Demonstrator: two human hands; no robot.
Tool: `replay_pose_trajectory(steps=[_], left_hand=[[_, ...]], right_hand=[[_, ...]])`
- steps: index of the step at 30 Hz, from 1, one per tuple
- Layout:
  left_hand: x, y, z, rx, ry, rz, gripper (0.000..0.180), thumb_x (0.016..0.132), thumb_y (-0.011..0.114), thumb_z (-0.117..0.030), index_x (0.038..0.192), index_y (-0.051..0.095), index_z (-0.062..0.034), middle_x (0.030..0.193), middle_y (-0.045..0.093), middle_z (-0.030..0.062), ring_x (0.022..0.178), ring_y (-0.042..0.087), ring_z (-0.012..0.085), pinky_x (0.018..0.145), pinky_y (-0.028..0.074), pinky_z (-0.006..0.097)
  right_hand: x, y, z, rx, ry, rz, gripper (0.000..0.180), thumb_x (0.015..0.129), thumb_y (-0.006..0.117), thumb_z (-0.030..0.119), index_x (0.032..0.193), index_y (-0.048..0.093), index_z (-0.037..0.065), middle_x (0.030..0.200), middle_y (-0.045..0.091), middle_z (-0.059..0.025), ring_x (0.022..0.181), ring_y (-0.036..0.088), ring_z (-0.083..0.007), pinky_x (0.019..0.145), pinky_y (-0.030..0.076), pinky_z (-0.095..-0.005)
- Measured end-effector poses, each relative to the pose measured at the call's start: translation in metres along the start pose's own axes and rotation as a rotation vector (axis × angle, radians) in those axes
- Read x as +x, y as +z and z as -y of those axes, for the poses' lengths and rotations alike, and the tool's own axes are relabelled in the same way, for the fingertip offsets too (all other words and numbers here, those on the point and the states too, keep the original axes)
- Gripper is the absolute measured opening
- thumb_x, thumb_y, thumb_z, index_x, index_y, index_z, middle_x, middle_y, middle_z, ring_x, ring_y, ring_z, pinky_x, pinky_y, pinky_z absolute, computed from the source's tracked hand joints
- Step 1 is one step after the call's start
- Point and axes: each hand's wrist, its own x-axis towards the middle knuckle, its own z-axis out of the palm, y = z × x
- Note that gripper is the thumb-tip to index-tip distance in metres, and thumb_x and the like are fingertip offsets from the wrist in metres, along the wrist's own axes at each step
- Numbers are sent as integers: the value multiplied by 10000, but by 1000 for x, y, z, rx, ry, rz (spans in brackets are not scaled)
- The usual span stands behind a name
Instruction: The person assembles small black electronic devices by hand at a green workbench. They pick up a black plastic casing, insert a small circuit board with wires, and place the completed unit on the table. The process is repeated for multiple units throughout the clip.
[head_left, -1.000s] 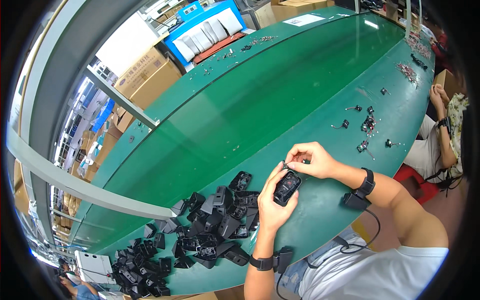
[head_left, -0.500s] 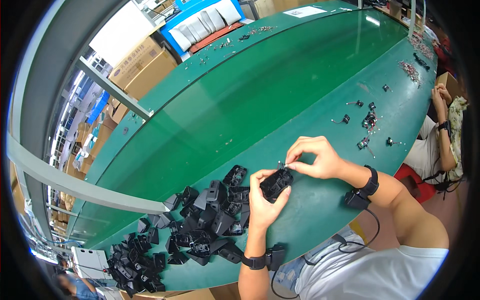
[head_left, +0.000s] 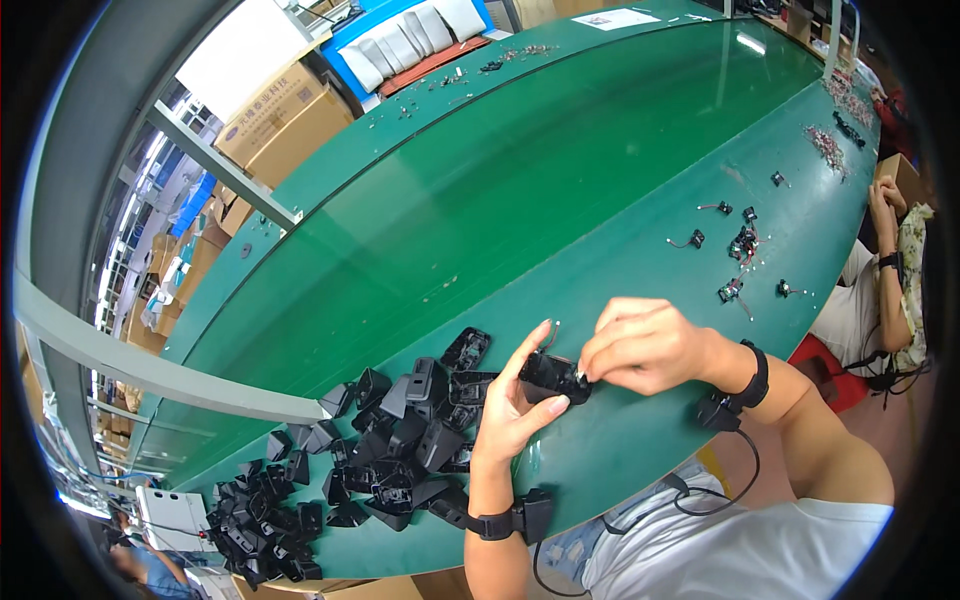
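Observation:
My left hand (head_left: 508,415) holds an open black plastic housing (head_left: 548,374) above the green bench, thumb along its near edge and forefinger raised at its far side. A thin wire (head_left: 556,335) sticks up from the housing near that fingertip. At the housing's right end, my right hand (head_left: 645,345) is closed in a pinch. Something small and pale shows at its fingertips, too small to name. To the left of my left hand lies a heap of black plastic housings (head_left: 400,440), some with their hollow side up.
Several small black parts with wires (head_left: 742,243) lie on the bench (head_left: 640,440) to the right. A sunken green strip (head_left: 480,220) runs along the bench's middle. A grey metal frame (head_left: 170,368) stands at left. A co-worker's hands (head_left: 885,205) are at far right.
My right hand has come nearer and lower, from the housing's far corner to its right end. My left hand has moved slightly left and down, and the housing has turned.

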Motion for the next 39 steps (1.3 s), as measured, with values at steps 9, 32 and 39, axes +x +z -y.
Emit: replay_pose_trajectory(steps=[9, 32, 39], left_hand=[[0, 1, 3, -96, -7, 27, 931, 800, 797, -180, 1540, 268, 15, 1156, 629, 113, 1069, 611, 178, 968, 467, 312], [-1, -1, 7, -15, -43, -97, 762, 980, 581, -317, 1560, 189, -17, 1394, 454, 159, 1156, 541, 171, 1005, 422, 318], [-2, 2, -4, 74, -203, -183, 632, 1050, 438, -353, 1567, 174, -105, 940, 654, 130, 686, 659, 151, 509, 534, 253]], right_hand=[[-8, 19, 4, 226, 206, -60, 153, 734, 741, -56, 820, 677, 53, 885, 719, -71, 753, 662, -195, 669, 532, -303], [-15, 27, -3, 381, 445, 77, 294, 745, 849, 135, 979, 740, -6, 1149, 597, -104, 1039, 617, -212, 877, 532, -350], [-28, 45, -6, 875, 745, 107, 263, 770, 847, 100, 994, 752, 0, 1276, 491, -125, 1179, 560, -241, 988, 513, -355]])
